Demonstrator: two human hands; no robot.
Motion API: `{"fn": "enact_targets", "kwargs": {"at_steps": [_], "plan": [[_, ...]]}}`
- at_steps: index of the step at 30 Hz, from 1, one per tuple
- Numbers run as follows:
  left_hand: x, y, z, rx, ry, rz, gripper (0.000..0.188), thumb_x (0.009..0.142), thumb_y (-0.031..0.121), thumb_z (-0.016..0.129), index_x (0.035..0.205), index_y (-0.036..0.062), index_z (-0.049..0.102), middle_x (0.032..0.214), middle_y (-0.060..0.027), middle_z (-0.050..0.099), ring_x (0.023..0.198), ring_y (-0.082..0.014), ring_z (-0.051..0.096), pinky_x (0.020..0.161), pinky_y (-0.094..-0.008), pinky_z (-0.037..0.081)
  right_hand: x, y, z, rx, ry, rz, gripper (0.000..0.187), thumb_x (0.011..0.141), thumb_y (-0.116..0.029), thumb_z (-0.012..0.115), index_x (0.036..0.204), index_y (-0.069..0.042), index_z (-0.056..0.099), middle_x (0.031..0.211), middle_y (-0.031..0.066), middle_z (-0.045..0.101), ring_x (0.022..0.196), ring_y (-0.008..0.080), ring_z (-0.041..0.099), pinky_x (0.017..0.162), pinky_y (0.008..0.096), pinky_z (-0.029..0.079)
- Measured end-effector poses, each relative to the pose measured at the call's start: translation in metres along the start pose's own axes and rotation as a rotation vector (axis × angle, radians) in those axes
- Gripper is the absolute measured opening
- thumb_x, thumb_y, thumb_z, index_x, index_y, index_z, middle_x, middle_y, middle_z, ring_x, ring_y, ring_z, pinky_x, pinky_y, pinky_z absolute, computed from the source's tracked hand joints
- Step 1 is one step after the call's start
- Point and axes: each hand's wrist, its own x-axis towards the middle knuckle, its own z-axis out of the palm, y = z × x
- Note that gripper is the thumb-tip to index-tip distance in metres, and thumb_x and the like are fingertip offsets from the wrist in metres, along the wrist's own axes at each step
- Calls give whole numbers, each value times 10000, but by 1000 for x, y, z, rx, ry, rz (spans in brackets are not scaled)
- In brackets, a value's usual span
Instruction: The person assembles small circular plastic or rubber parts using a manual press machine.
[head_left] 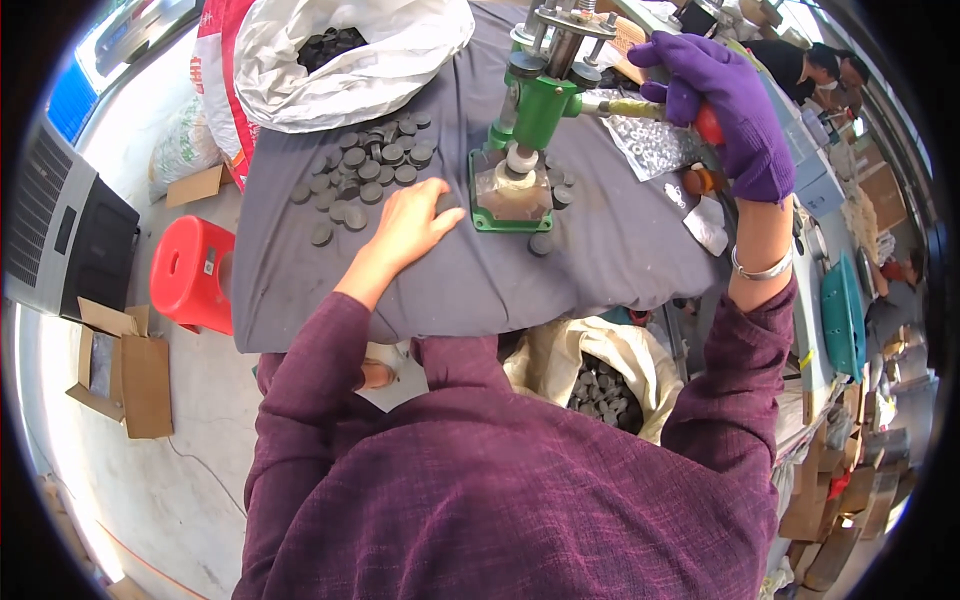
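On the grey cloth (350, 285), the green press (541, 112) is flanked by dark discs (368, 170), its red knob (709, 125) clasped by the gloved right hand (745, 130), while reach beyond the loosely open left hand (405, 225) is obstructed by a white sack (285, 95), and room is left toward the near edge (420, 328).

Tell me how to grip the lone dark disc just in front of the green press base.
Pinch the disc by its round rim, thumb and forefinger on its left and right sides, coming down from above and the near side. It appears to lie flat, and its far edge sits close to the press base, so fingers there would probably be cramped. The left hand is nearer.
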Motion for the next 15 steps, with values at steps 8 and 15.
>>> {"fn": "enact_targets", "kwargs": {"at_steps": [8,15], "plan": [[48,45,38,-143,69,-96,414,732,308,758,992,11,634,912,-141,647,834,-299,638,739,-402,489,-6,-6,12,41,57,-17,285,929,-161,541,1109,37,641,913,90,675,566,78,510,778,281,510],[64,45,65,-59,264,29,409,648,314,816,901,30,666,931,-83,599,975,-279,537,830,-409,419,-7,-5,10,-15,70,9,277,947,-175,532,1079,47,630,780,79,657,548,72,492,806,305,524]]}}
